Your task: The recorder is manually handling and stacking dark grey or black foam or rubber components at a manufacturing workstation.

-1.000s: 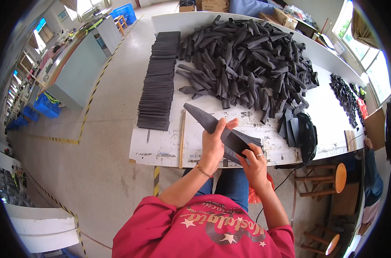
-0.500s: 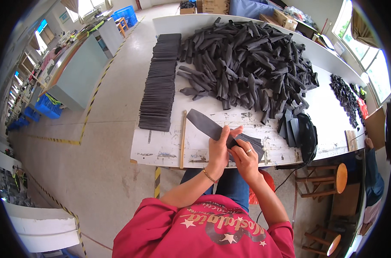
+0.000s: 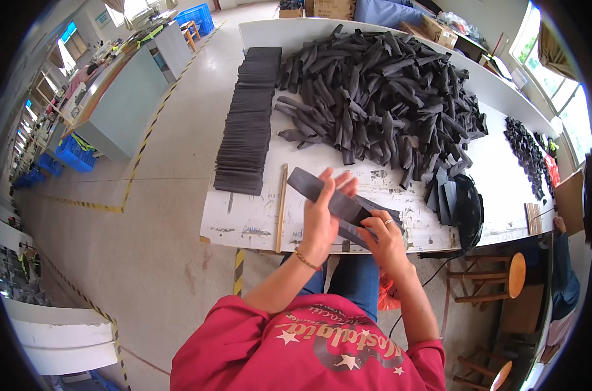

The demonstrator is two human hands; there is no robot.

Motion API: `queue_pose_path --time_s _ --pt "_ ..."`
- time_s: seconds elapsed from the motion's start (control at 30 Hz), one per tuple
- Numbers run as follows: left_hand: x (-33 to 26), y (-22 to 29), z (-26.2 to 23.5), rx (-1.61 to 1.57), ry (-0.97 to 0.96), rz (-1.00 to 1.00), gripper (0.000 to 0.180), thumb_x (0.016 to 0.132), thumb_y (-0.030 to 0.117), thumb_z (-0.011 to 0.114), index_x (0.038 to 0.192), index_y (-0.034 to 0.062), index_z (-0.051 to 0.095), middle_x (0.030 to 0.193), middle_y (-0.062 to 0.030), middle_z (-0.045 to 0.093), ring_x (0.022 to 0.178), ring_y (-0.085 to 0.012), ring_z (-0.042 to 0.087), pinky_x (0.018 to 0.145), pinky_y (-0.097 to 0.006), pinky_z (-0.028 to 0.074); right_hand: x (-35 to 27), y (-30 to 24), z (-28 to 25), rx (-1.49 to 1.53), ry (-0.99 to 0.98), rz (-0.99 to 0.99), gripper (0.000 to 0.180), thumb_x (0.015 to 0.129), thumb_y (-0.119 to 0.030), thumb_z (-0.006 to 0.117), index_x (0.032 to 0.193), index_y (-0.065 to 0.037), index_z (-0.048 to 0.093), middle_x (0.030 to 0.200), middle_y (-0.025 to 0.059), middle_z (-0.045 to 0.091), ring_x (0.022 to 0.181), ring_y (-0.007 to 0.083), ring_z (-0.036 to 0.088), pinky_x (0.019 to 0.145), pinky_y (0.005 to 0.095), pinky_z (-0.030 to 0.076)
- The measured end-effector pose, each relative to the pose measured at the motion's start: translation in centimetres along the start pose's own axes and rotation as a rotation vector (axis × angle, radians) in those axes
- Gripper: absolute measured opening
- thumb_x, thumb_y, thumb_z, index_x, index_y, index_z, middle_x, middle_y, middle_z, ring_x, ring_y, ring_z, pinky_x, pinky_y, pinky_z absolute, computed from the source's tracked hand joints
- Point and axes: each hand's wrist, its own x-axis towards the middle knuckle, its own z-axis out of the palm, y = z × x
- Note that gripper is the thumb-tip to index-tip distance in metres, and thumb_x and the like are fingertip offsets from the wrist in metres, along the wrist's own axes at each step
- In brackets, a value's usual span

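Observation:
A flat dark grey fabric strip [image 3: 305, 184] is held slantwise above the front of the table. My left hand [image 3: 321, 218] grips its middle, thumb on top and the other fingers behind, their tips showing past the far edge. At the strip's lower right end, my right hand [image 3: 385, 241] pinches the fabric between thumb and fingers; a ring is on one finger. Beneath and beside the right hand lie more dark strips [image 3: 388, 212], partly hidden by the hands. A thin wooden stick [image 3: 281, 208] lies left of my left hand.
A long row of stacked dark strips [image 3: 245, 124] runs along the table's left side. Behind my hands is a big heap of rolled dark pieces [image 3: 380, 98]. To the right stand a black round object [image 3: 470, 210] with flat pieces against it and a wooden stool [image 3: 516, 275].
My hands have moved apart along the strip, and more of it shows between them. The left fingers have straightened behind it. The whole view has shifted slightly.

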Motion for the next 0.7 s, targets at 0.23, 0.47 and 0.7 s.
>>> queue_pose_path --time_s 0.23,0.47,0.7 --pt "0.2 -1.1 -0.7 0.003 -0.118 0.078 0.038 0.101 0.027 0.052 0.123 -0.0036 0.053 0.099 -0.0121 0.067 0.095 -0.0258 0.066 0.093 -0.039 0.051 1.6 -0.5 -0.3 0.039 0.032 -0.127 0.020 0.077 0.002 0.072 0.091 -0.001 0.058 0.097 0.0143 0.060 0.081 0.0331 0.061 0.068 0.0401 0.051" --pt "-0.1 -1.9 -0.8 0.025 -0.091 0.097 0.036 0.102 0.026 0.050 0.122 -0.0030 0.054 0.099 -0.0114 0.067 0.095 -0.0248 0.066 0.091 -0.038 0.052 1.2 0.3 0.6 0.058 0.066 -0.131 0.021 0.075 0.005 0.072 0.090 0.000 0.059 0.095 0.0139 0.060 0.079 0.0327 0.062 0.066 0.0393 0.051" --pt "0.0 -2.1 -1.0 0.013 -0.105 0.094 0.034 0.101 0.024 0.051 0.121 -0.0032 0.054 0.098 -0.0111 0.067 0.095 -0.0254 0.066 0.090 -0.038 0.052 1.4 0.5 0.8 0.066 0.089 -0.097 0.015 0.074 0.005 0.072 0.086 0.000 0.063 0.096 0.0159 0.065 0.075 0.0313 0.064 0.065 0.0360 0.052"
